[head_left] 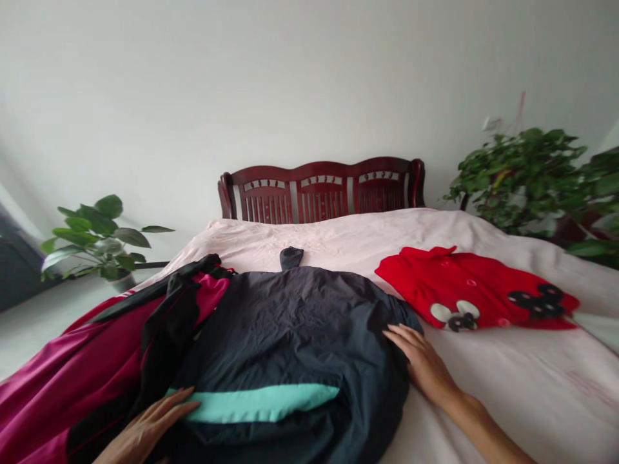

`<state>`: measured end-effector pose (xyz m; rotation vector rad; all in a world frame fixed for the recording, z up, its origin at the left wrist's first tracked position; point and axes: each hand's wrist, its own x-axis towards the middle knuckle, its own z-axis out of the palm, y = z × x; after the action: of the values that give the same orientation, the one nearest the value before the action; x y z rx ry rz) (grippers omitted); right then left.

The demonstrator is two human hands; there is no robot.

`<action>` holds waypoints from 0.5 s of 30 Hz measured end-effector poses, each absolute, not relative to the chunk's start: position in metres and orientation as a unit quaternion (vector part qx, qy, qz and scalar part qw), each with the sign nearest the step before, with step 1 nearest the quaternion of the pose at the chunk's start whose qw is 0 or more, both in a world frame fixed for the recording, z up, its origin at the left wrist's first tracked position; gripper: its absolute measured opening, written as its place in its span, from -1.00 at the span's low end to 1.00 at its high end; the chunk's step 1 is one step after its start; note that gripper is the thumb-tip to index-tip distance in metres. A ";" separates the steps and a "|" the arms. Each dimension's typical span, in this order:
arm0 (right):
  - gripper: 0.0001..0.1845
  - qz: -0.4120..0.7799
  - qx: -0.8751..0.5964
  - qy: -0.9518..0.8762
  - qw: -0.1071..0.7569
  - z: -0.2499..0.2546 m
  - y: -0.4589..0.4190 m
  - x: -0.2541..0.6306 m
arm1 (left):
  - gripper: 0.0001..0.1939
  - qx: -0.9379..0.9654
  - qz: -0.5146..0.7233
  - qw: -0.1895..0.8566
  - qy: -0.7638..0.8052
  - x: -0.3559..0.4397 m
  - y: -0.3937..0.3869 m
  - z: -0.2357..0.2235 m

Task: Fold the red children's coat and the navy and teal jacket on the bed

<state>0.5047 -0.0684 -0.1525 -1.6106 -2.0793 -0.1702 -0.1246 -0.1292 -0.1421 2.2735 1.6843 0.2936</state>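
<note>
Your left hand [145,428] lies open and flat, fingers together, on the near edge of the dark jacket [290,335], just beside its teal stripe [261,403], pinching nothing. Your right hand [420,361] is open too, its fingertips resting on the jacket's right edge without a pinch. The jacket sits mid-bed on the pink sheet [532,412], overlapping a magenta garment [58,386] on your left. A red shirt [483,290] lies just beyond your right hand. Past them stands the wooden headboard [319,193], between a left plant [97,238] and a right plant [522,180].
</note>
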 end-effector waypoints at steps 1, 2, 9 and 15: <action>-0.21 -0.064 -0.590 -0.765 0.250 -0.153 -0.068 0.505 | -0.14 0.792 0.138 0.130 0.580 -0.122 -0.127 -0.141; -0.22 -0.064 -0.590 -0.765 0.251 -0.153 -0.068 0.504 | -0.28 0.793 0.170 0.113 0.574 -0.120 -0.125 -0.140; -0.49 -0.025 -0.607 -0.729 0.316 -0.128 -0.071 0.497 | -0.78 0.765 0.227 0.070 0.599 -0.102 -0.121 -0.130; -0.67 -0.092 -0.550 -0.711 0.429 -0.068 -0.102 0.492 | -0.73 0.600 0.365 -0.046 0.710 -0.108 -0.143 -0.077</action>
<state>0.4916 -0.1018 -0.0684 -1.3724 -1.7740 -0.2307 -0.1078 -0.1426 -0.0770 1.9427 2.2989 1.1800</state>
